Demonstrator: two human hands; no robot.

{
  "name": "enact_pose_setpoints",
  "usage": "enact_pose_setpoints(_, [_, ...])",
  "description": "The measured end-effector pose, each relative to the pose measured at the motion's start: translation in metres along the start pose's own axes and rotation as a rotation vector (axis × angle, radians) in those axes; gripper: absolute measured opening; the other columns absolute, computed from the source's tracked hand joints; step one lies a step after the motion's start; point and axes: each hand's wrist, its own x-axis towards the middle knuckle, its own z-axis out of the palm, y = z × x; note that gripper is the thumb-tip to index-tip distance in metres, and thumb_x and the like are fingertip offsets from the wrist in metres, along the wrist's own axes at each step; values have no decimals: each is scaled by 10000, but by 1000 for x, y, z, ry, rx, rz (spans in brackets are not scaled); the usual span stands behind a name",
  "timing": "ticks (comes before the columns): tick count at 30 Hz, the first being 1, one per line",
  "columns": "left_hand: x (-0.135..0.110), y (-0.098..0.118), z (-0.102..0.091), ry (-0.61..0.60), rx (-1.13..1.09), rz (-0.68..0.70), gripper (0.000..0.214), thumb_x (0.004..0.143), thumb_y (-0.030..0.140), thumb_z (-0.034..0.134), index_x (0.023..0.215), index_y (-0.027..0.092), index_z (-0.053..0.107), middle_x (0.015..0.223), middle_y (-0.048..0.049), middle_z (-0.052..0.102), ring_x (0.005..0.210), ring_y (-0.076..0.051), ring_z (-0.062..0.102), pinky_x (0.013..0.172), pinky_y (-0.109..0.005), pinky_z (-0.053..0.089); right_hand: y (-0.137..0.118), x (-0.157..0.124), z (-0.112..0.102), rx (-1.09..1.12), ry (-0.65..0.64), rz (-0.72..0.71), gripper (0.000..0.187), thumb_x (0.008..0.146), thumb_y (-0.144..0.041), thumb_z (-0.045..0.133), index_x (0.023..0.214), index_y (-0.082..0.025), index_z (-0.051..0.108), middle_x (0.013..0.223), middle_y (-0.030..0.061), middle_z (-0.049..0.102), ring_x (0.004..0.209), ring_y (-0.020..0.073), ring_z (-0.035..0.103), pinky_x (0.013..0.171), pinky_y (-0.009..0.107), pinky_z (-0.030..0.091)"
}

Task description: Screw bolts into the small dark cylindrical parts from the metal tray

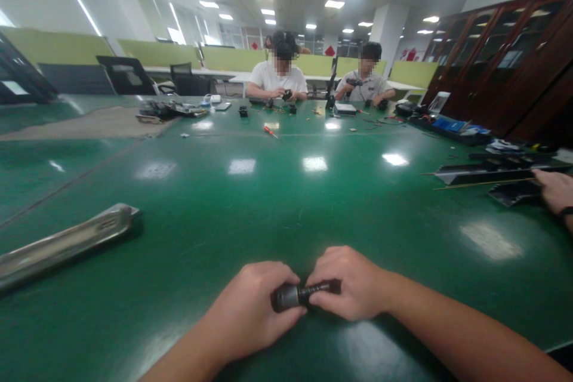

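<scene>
Both my hands rest on a green table (250, 203) near its front edge. My left hand (250, 304) is closed round the thicker end of a small dark cylindrical tool (295, 295). My right hand (353, 286) is closed round the tool's thinner end, and the two hands almost touch. Only the tool's middle shows between the fingers; I cannot tell what kind of tool it is.
A long flat metal bar (67, 245) lies at the left. Another person's hand (555, 191) rests at the right edge beside dark flat parts (492, 173). Two people sit across the table among small parts and a red-handled screwdriver (270, 131). Wooden cabinets (514, 59) stand at the right.
</scene>
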Motion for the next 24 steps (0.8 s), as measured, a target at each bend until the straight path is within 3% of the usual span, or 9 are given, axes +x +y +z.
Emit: enact_pose_setpoints(24, [0,-8,0,40,6,36,170,780,297,712,940,239,706,822,5,717,768,-169,657,692,-266,448,1,0,-2,1,36,13,176,887,-289,626,917,-172,754,759,35,741,662,168,658,689,304,452])
